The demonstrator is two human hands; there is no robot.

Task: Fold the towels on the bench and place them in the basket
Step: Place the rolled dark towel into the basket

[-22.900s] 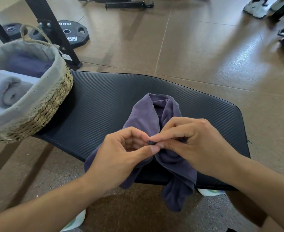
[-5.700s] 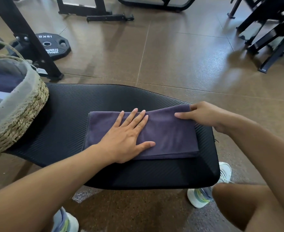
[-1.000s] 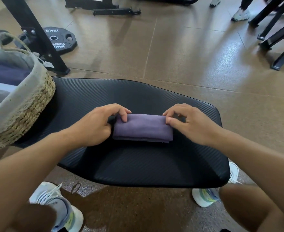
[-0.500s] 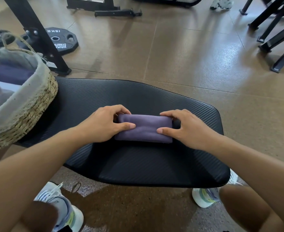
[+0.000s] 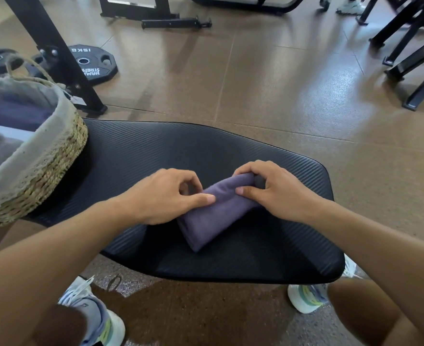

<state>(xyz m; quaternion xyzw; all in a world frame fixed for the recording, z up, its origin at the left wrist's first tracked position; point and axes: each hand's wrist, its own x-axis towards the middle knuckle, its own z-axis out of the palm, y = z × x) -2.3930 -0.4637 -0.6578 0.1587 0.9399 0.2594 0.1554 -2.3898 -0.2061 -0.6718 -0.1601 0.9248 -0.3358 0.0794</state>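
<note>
- Half a second back the folded purple towel (image 5: 214, 216) lay level across the bench (image 5: 136, 156); now it sits turned on a slant, its far end lifted toward the bench's right edge and its near end pointing at the front edge.
- Gripping that raised far end is the right hand (image 5: 273, 191), fingers curled over the top and thumb pressed to the near side, seemingly to keep the folds from springing open.
- Over the towel's left side, the left hand (image 5: 161, 196) has its thumb laid on the cloth and its fingers bent above it; whether they clasp the far side, I cannot tell.
- Both hands appear to be gathering the bundle for a lift to the basket.
- At the bench's left end stands the woven basket (image 5: 53, 156), cloth-lined, with grey and purple towels already inside.
- Beyond it on the floor lies a black weight plate (image 5: 91, 63); its upside-down lettering reads "15KG" and "HAMMER STRENGTH", partly hidden by a black frame leg (image 5: 56, 51).
</note>
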